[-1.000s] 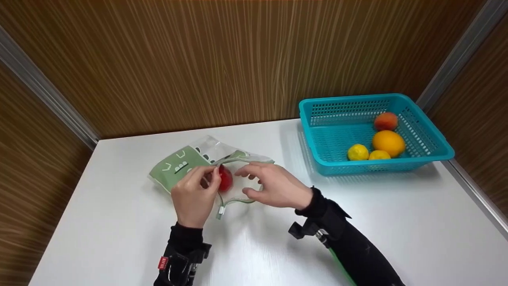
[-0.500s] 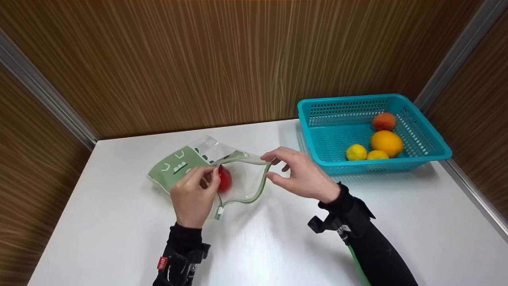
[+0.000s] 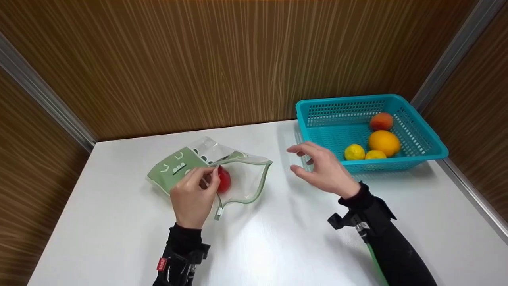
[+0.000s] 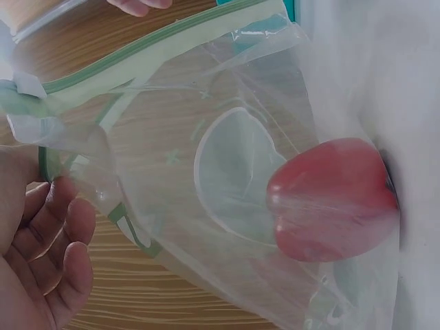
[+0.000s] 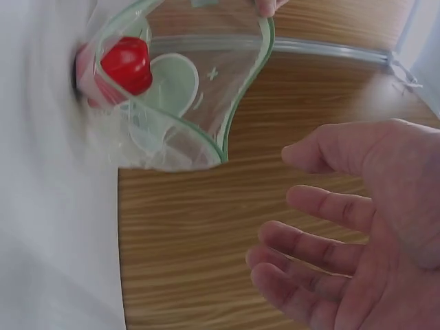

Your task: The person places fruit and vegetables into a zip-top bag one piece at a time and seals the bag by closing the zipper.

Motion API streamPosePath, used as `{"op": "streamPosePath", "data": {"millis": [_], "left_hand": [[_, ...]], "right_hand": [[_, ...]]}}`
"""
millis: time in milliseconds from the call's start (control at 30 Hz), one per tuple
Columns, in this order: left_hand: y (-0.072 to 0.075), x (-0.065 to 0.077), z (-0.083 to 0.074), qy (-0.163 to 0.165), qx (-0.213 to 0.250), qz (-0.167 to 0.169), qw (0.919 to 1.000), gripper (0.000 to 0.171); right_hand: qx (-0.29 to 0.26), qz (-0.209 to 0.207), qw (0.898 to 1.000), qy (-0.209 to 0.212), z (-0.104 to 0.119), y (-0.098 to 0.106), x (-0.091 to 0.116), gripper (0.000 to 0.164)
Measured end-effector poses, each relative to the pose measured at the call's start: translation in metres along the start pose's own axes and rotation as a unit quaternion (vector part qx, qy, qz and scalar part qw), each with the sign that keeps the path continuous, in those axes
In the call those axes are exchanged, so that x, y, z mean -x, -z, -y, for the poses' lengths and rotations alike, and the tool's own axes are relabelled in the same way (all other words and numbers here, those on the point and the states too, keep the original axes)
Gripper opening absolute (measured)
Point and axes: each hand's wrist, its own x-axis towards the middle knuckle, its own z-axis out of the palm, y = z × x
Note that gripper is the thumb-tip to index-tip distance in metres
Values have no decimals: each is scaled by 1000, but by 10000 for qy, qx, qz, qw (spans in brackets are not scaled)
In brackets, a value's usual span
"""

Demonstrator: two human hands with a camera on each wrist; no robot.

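A clear zip bag (image 3: 246, 180) with green edging and a green cartoon face lies on the white table, its mouth gaping to the right. My left hand (image 3: 193, 196) pinches the edge of that mouth between thumb and forefinger. Inside the bag sits a glossy red, lobed fruit (image 4: 337, 199), shaped like an apple or bell pepper; in the head view the left hand partly covers it. Between bag and basket, my right hand (image 3: 323, 169) is in the air with fingers spread and nothing in them. The right wrist view shows its palm (image 5: 385, 261) apart from the bag.
At the back right stands a turquoise basket (image 3: 313, 155) holding a peach (image 3: 381, 121), an orange-yellow fruit (image 3: 384, 143) and two lemons (image 3: 354, 152). Wood-grain panels (image 3: 198, 67) wall in the white table (image 3: 119, 222) at the back and sides.
My right hand has drawn back from the bag's mouth and moved right toward the basket, letting go of the rim. The left hand stays at the bag's edge.
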Motion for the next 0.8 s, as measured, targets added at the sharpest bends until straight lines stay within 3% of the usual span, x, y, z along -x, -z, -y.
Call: {"op": "streamPosePath", "data": {"millis": [633,800], "left_hand": [[1,-1,2,-92,14,-14,10000,6],[0,1,1,-59,0,4,10000,6]], "right_hand": [[-136,-891,9946,-519,-55,14,6,42],[153,-824,9948,-578,-65,22,7,43]]}}
